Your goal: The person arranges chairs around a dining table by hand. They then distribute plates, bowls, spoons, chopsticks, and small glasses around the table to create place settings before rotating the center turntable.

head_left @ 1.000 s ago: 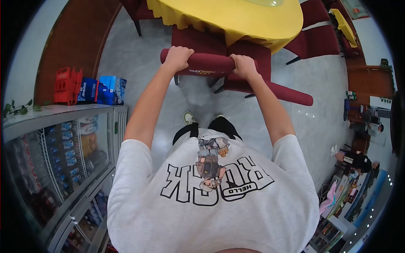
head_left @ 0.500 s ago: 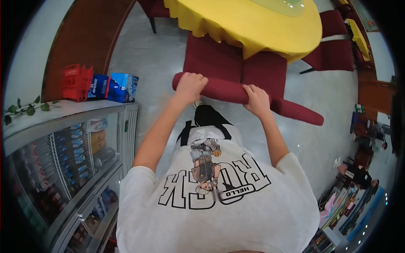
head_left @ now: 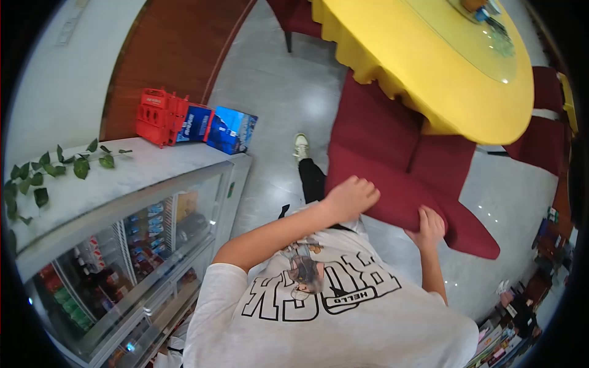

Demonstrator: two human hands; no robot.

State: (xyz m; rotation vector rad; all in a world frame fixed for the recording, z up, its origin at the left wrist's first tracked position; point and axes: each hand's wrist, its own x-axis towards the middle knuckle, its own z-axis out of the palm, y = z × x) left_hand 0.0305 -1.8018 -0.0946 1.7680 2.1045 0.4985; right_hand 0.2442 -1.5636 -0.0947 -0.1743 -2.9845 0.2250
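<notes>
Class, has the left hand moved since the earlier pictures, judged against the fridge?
Yes, back toward the shirt: the left hand showed above the fridge's right-hand top corner earlier; now it shows below.

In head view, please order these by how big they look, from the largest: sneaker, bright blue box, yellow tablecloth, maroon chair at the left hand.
1. Yellow tablecloth
2. Maroon chair
3. Bright blue box
4. Sneaker

Matt cloth covers the chair; the tablecloth looks smooth, the floor glossy.
</notes>
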